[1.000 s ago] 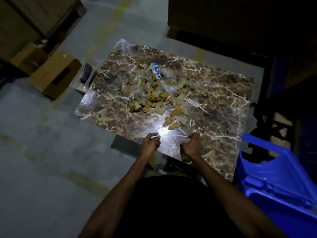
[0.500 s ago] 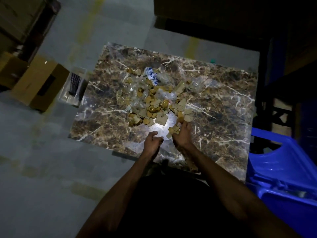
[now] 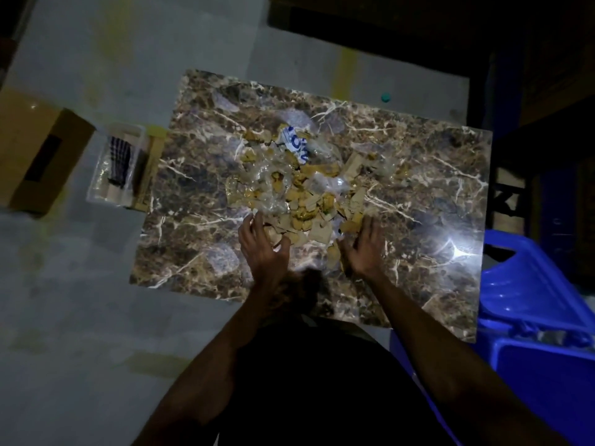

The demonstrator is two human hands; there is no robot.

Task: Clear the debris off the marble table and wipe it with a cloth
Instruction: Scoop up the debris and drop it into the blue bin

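Where debris (image 3: 299,191) heaps, both hands (left hand (image 3: 262,246), right hand (image 3: 365,249)) spread, empty; wrapper (image 3: 296,144) print unreadable.

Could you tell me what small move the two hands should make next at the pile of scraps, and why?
Probably bring both hands together to scoop: the left hand and right hand, fingers spread, flank the near edge of the debris pile on the marble table.

Blue lettering on a white wrapper (image 3: 294,144) in the debris, too blurred to read.
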